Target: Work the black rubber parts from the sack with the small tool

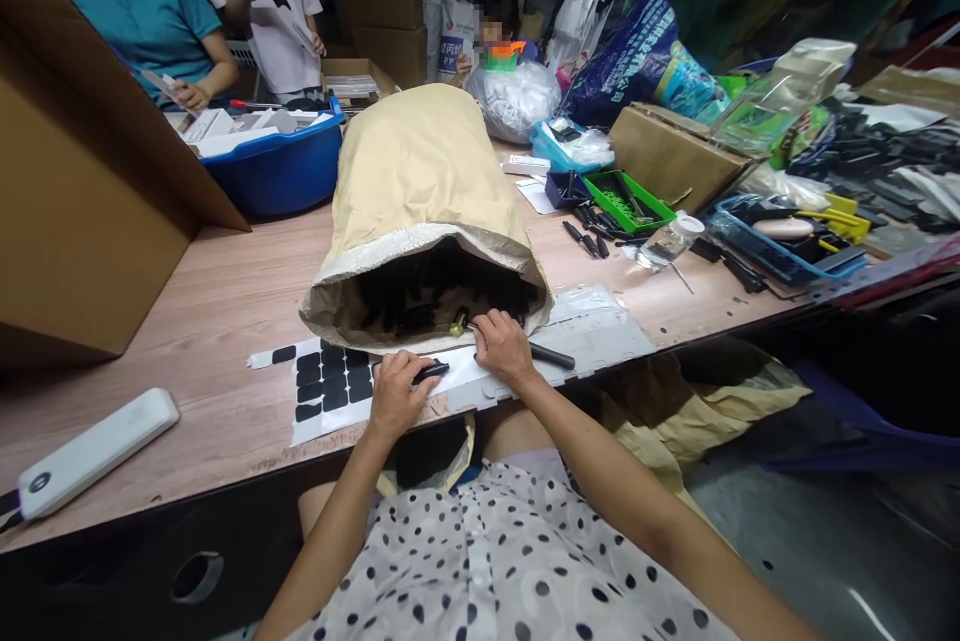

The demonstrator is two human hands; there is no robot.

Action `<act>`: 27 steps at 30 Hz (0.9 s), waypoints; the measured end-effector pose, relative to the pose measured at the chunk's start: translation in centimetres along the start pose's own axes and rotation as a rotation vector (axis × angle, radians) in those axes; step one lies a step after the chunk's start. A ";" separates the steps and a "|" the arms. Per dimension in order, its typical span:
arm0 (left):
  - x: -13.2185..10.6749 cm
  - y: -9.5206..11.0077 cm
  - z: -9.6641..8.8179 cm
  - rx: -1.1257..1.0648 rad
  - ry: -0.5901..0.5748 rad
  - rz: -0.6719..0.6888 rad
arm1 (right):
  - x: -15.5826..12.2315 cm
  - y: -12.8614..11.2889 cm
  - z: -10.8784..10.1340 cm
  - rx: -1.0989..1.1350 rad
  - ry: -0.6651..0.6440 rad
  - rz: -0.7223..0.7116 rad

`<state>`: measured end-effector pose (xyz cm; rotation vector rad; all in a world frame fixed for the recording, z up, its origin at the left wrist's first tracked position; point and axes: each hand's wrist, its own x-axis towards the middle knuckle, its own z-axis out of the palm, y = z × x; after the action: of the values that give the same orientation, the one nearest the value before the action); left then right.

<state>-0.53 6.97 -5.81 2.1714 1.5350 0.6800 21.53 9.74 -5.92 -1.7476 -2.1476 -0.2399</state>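
Note:
A tan paper sack (pixel 420 191) lies on its side on the wooden table (pixel 225 301), its mouth facing me and full of black parts (pixel 427 296). My left hand (pixel 394 393) is closed on a small black part (pixel 431 371) just in front of the sack, over a white sheet of black pads (pixel 330 379). My right hand (pixel 501 346) is at the sack's mouth, fingers closed on a tool with a yellow-green tip (pixel 459 325) and a black handle (pixel 551 356).
A big cardboard box (pixel 82 191) stands at the left and a white power bank (pixel 94 451) lies near the front edge. Behind are a blue tub (pixel 277 171), a green tray (pixel 626 201), a small bottle (pixel 667 241) and piles of black parts. Two people work at the far left.

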 end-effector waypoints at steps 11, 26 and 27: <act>-0.7 0.4 0.5 0.011 0.073 0.040 | -0.6 0.1 -0.1 -0.010 -0.003 0.002; -1.2 0.4 0.5 0.004 0.045 0.067 | -1.0 0.1 -0.4 -0.010 0.011 -0.016; -1.2 0.3 0.5 0.003 0.050 0.068 | -1.0 0.1 -0.3 -0.010 0.008 -0.014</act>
<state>-0.31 5.76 -6.25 2.2336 1.4929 0.7598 21.89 8.73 -6.02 -1.7339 -2.1573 -0.2611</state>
